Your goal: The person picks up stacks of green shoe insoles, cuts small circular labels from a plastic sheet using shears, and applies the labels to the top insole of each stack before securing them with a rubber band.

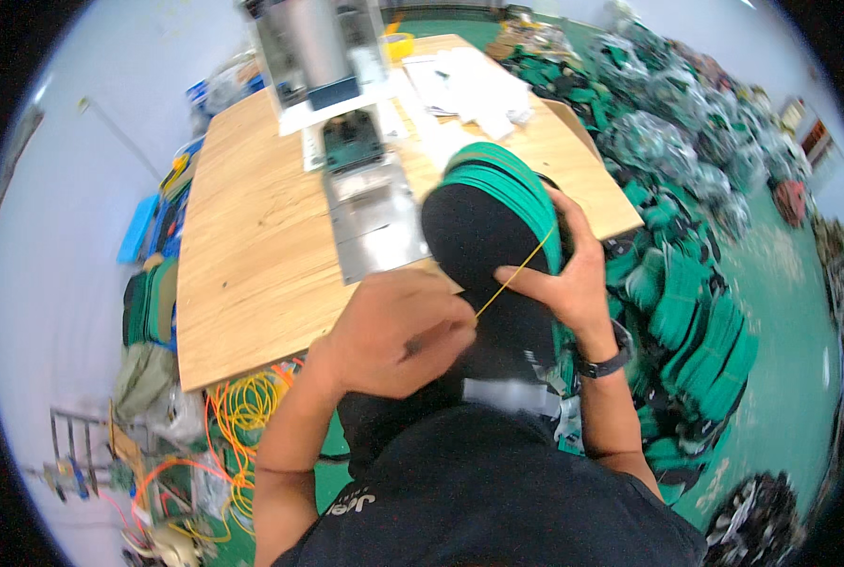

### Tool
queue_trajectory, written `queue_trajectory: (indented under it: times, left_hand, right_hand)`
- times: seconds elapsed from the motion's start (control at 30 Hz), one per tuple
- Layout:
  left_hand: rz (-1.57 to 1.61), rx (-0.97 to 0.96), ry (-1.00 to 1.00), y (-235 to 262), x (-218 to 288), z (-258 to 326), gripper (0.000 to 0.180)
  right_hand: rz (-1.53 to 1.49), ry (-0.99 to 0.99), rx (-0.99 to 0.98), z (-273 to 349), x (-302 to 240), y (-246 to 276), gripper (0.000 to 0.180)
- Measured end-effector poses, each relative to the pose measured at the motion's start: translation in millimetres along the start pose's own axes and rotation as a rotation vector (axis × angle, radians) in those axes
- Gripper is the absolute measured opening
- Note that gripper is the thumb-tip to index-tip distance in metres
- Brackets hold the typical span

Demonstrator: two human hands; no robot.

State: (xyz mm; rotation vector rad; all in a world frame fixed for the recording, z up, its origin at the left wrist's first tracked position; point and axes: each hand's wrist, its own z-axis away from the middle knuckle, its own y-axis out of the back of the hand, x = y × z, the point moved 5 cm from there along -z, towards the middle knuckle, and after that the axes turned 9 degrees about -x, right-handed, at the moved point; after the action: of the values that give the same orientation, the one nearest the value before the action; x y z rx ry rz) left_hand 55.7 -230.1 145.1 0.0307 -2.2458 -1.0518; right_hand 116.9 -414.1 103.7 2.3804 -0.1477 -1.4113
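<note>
My right hand (573, 274) grips a thick stack of insoles (474, 227) at its right side, thumb lying across the black top face. The layered edges of the stack show green at its far, rounded end. From my left hand (398, 331), a thin yellow rubber band (517, 271) runs taut over the black face to the stack's right edge. The left fingers are closed on the band's near end and somewhat blurred by motion. Below the hands, the lower part of the stack merges with dark clothing, so its near end is hard to make out.
A machine (318, 57) with a metal base plate (379, 222) stands on the wooden table (242, 246). White papers (474, 90) and yellow tape (398, 45) lie toward the back. Green insole piles (691, 331) and plastic bags fill the right; orange hoses (252, 406) coil at lower left.
</note>
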Motion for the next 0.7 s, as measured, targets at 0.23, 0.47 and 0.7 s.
queue_trajectory:
  times: [0.23, 0.47, 0.7]
  left_hand:
    - [0.218, 0.299, 0.243, -71, -52, 63, 0.050]
    - [0.872, 0.542, 0.340, -89, -48, 43, 0.106]
    - [1.023, 0.853, 0.243, -61, -76, 37, 0.088]
  right_hand:
    - [-0.666, 0.131, 0.154, 18, -25, 3, 0.098]
    - [-0.346, 0.333, 0.286, 9, -16, -17, 0.075]
    - [-0.211, 0.437, 0.047, 69, 1, -36, 0.044]
